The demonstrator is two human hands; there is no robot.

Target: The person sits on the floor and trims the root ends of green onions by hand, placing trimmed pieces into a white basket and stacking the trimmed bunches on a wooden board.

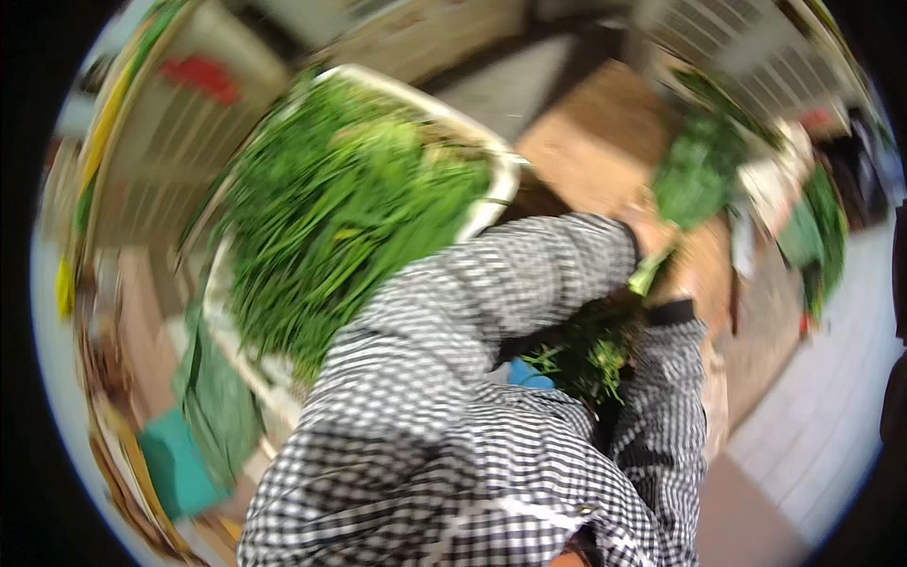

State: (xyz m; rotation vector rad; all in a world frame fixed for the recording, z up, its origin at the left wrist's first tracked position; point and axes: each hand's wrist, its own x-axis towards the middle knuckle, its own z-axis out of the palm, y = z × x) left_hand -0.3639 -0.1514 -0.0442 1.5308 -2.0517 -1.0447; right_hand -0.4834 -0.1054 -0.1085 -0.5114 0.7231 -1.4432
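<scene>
A leafy green vegetable bunch [698,170] with pale stems lies over a brown board [588,138], its stem end between my two hands. My left hand [643,223] closes around the stems from the left. On the other side, my right hand [684,275] is against the same stems; motion blur hides its fingers, so its grip is unclear. To the left stands a white plastic crate [506,181] heaped with long thin green leaves [340,234]. Below my hands, cut green scraps [606,358] lie in a dark space beside something blue [531,374].
Slatted plastic crates [163,142] stand at the upper left and upper right [751,57]. More greens [825,234] and a pale bag [772,184] are at the right. A teal object [181,464] and green cloth or bag [220,404] sit at the lower left.
</scene>
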